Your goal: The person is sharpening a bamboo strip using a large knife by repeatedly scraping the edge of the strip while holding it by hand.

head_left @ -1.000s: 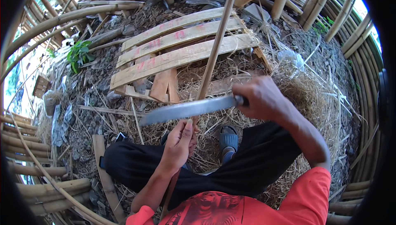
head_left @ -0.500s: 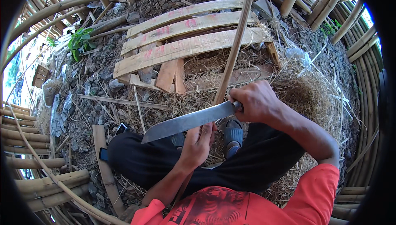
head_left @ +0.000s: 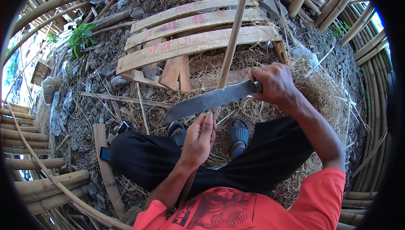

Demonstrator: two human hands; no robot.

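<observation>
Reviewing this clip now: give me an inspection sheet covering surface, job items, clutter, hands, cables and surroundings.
Surface: rough soil ground, strewn with dry shavings.
Job items: large knife lying across a long thin strip, just beyond the left hand.
Clutter: slatted wooden pallet, crumpled clear plastic, dark phone-like object by the left knee.
Hands: left hand grips the strip; right hand grips the knife handle.
Cables: nothing seen.
Surroundings: bamboo-pole walls, leafy plant.

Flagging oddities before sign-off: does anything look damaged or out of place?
Yes, the pallet: its slats cover only the far part and a board juts askew below the nearest one, so it may be broken. Straw is strewn nearby. The knife in the right hand shows no damage.
</observation>
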